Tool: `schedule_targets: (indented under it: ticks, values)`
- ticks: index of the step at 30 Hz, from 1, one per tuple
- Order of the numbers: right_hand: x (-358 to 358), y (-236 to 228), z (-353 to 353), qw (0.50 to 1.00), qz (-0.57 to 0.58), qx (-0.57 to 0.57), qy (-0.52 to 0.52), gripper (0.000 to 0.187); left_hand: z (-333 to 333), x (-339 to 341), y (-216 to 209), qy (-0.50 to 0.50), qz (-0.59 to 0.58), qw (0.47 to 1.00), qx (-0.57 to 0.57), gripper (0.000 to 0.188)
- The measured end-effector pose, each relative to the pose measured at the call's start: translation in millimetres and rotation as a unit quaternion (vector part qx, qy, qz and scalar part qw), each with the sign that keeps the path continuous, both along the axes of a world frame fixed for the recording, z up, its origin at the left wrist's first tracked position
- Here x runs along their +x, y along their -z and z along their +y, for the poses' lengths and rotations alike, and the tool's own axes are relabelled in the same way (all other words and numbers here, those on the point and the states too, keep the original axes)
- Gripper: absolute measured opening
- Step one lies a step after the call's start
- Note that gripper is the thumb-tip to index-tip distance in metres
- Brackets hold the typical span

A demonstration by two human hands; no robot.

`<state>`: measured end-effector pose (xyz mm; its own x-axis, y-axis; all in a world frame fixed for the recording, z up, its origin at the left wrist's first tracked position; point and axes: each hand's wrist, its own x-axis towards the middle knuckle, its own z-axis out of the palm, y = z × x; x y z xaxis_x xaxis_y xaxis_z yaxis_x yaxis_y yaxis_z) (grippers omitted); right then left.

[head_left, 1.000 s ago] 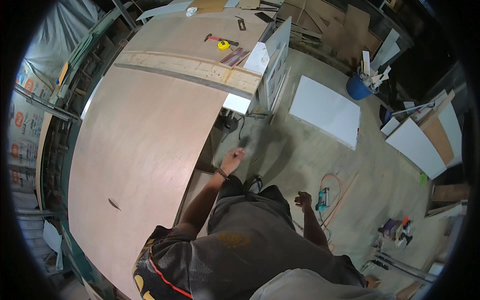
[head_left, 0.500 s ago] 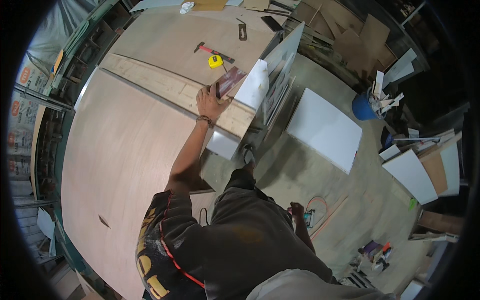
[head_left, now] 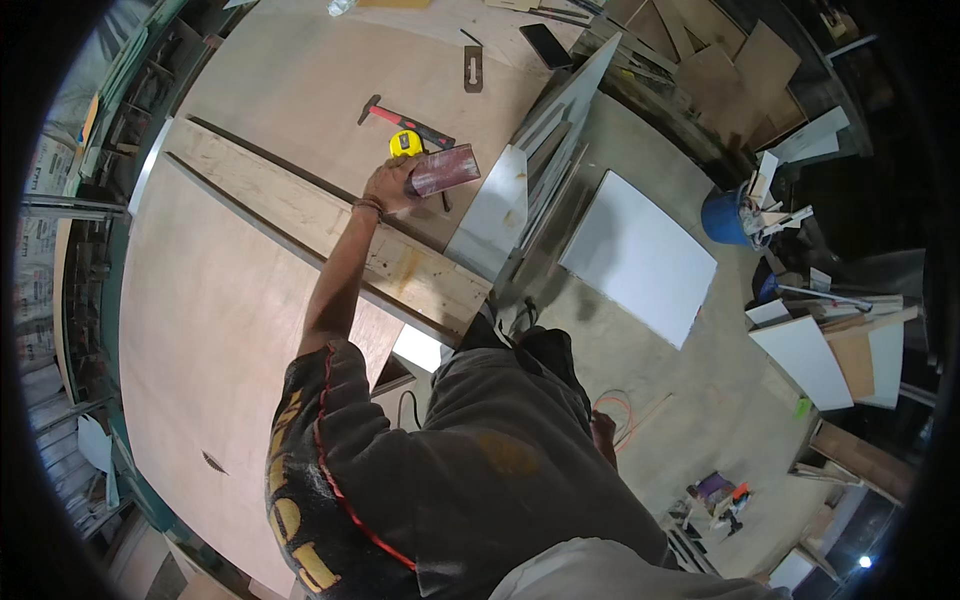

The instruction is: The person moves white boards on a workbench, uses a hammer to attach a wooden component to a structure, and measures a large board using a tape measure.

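Block (head_left: 446,171) in left hand (head_left: 392,185)

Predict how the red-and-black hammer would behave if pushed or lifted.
The hammer would probably feel head-heavy, its dark head sitting at one end. It seems unlikely to roll, as that head juts crosswise. Its straight handle suggests stiffness.

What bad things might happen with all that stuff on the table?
The left hand holds the reddish block close to the yellow tape measure and might bump it. The hammer nearby might get knocked too. The dark phone lies near the edge of the table, so a nudge might drop it.
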<state>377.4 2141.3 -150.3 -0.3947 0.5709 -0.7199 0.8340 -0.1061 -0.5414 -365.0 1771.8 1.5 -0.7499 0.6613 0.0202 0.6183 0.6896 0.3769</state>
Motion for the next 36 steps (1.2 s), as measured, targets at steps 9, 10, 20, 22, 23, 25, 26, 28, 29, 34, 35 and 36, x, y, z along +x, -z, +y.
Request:
schedule_targets:
  ticks: [9, 10, 20, 22, 23, 25, 26, 28, 29, 34, 35, 36]
  values:
    - [-101, -48, 50, 0.986, -0.091, -0.066, 0.125, 0.034, 33, -86, 2, -0.052, 0.088, 0.993, -0.064, 0.088]
    - [-123, -54, 57, 0.988, -0.084, -0.066, 0.113, 0.028, 16, -86, 5, -0.098, 0.134, 0.983, -0.073, 0.086]
    - [-254, -10, 141, 0.958, 0.038, 0.083, -0.273, 0.032, 19, 93, -14, -0.380, 0.149, 0.893, 0.190, 0.058]
    - [-338, -72, 97, 0.986, 0.016, -0.008, -0.168, 0.029, 5, 178, -14, -0.507, 0.138, 0.832, 0.180, 0.052]
    - [-362, -71, 93, 0.979, 0.040, -0.038, -0.195, 0.031, -10, 216, 0, -0.532, 0.153, 0.815, 0.170, 0.049]
    - [-404, -66, 79, 0.964, 0.071, -0.108, -0.233, 0.033, -4, 288, 14, -0.654, 0.167, 0.707, 0.209, 0.045]
    - [-424, -74, 62, 0.953, 0.078, -0.152, -0.251, 0.034, -5, 326, 22, -0.717, 0.167, 0.658, 0.158, 0.045]
    - [-456, -86, 28, 0.920, 0.082, -0.218, -0.316, 0.039, -9, 385, 42, -0.797, 0.070, 0.538, 0.264, 0.045]
    - [-467, -97, 7, 0.906, 0.076, -0.251, -0.332, 0.040, -16, 417, 61, -0.811, 0.014, 0.481, 0.334, 0.045]
    - [-493, -111, -68, 0.895, 0.026, -0.369, -0.251, 0.049, -6, 406, 76, -0.715, -0.297, 0.380, 0.506, 0.060]
    - [-493, -113, -83, 0.895, 0.013, -0.379, -0.234, 0.051, -13, 404, 85, -0.707, -0.286, 0.393, 0.514, 0.063]
    - [-492, -112, -97, 0.896, 0.002, -0.386, -0.218, 0.053, -18, 401, 93, -0.697, -0.276, 0.405, 0.523, 0.065]
